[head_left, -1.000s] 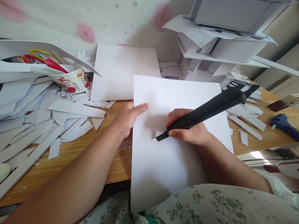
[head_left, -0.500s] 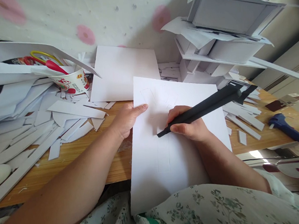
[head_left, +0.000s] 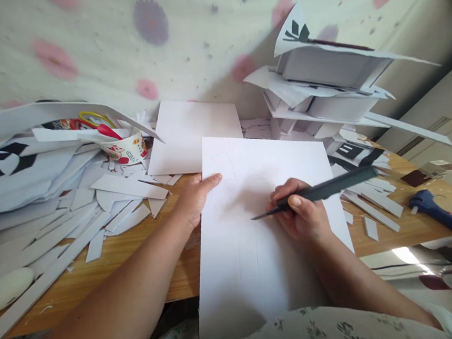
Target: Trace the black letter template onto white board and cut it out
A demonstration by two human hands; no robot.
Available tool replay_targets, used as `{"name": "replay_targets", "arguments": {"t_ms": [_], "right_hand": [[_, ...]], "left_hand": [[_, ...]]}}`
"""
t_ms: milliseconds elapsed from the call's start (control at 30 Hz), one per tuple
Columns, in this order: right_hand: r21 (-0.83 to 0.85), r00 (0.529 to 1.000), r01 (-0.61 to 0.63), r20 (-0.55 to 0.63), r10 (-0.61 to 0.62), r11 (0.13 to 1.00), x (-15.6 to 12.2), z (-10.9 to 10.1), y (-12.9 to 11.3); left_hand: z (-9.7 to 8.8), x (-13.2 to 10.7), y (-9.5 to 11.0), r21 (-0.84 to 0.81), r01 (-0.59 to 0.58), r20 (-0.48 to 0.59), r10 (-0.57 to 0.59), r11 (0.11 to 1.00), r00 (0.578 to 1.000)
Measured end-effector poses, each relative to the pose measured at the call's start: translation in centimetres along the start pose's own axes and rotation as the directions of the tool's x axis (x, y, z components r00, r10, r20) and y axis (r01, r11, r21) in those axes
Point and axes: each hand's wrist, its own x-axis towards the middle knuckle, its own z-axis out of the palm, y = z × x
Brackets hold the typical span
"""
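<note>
A large white sheet of board (head_left: 265, 250) lies across the wooden table's front edge and over my lap, with faint scored rectangles on it. My left hand (head_left: 195, 197) grips its left edge, thumb on top. My right hand (head_left: 301, 210) is closed round a long dark utility knife (head_left: 323, 189), its thin blade tip resting on the sheet near the middle.
Heaps of white board offcuts (head_left: 106, 201) cover the table's left side, beside a paper cup (head_left: 126, 149) holding red and yellow scissors. A second white sheet (head_left: 195, 132) leans at the back. Stacked board boxes (head_left: 333, 86) stand at the right, and a blue glue gun (head_left: 439, 211) lies at the far right.
The view has tilted up a little. My right hand has shifted right and down on the sheet, and the knife now lies flatter, seen edge-on. My left hand has stayed on the sheet's edge.
</note>
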Motion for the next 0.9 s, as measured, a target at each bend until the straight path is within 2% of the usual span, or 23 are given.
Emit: {"name": "replay_targets", "arguments": {"t_ms": [200, 267, 400, 533, 667, 800, 900], "right_hand": [[-0.206, 0.963, 0.165, -0.177, -0.202, 0.965, -1.9, 0.2, 1.7], [-0.255, 0.939, 0.194, -0.232, -0.255, 0.947, -2.0, 0.4, 2.7], [-0.417, 0.885, 0.253, -0.264, -0.383, 0.873, -2.1, 0.7, 4.0], [-0.594, 0.831, 0.26, -0.263, -0.49, 0.761, -2.6, 1.3, 3.6], [-0.719, 0.849, 0.181, -0.23, -0.475, 0.671, -2.9, 2.4, 2.7], [-0.818, 0.861, 0.153, -0.165, -0.481, 0.554, -2.7, 2.8, 2.5], [-0.832, 0.863, 0.15, -0.153, -0.482, 0.533, -2.8, 3.1, 2.5]], "left_hand": [[-0.5, 0.3, 0.9, -0.095, -0.124, -0.189, 0.104, 0.988, 0.976], [-0.6, 0.4, 1.0, -0.12, -0.125, -0.212, 0.098, 0.985, 0.972], [-0.6, 0.5, 0.9, -0.152, -0.027, -0.138, 0.006, 0.988, 0.99], [-0.4, 0.3, 0.5, -0.148, 0.023, -0.068, -0.034, 0.989, 0.997], [0.0, 0.2, 0.0, -0.144, 0.05, -0.087, -0.063, 0.988, 0.994], [0.4, 0.1, -0.1, -0.128, 0.012, -0.107, -0.025, 0.992, 0.994], [0.5, 0.0, -0.1, -0.119, -0.012, -0.126, -0.003, 0.993, 0.992]]}}
